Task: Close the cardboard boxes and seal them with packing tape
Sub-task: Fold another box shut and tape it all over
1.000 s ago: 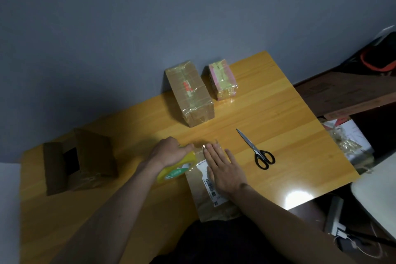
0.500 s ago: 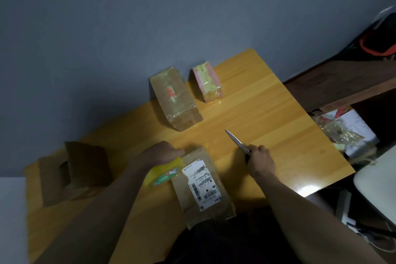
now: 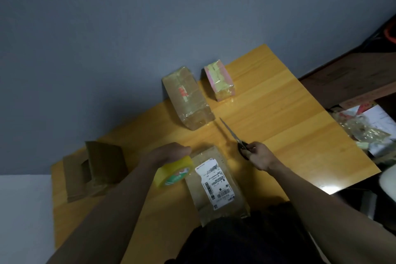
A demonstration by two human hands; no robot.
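At the far left of the table stands an open box, its flaps up and no tape visible on it; this one appears untouched and remains to be closed and sealed. Right of it, the left hand grips the yellow tape roll, fingers curled over its top, held at the left far corner of the labelled box, which lies flat at the near edge. A strip seems to run from roll to box, though this cannot be confirmed. Farther back, a brown box and a pink box are fully wrapped in clear tape; both count as done. At right, the right hand pinches the scissors by the handles, blades pointing far-left. Judgement: two sealed, one in progress awaiting a cut, one left.
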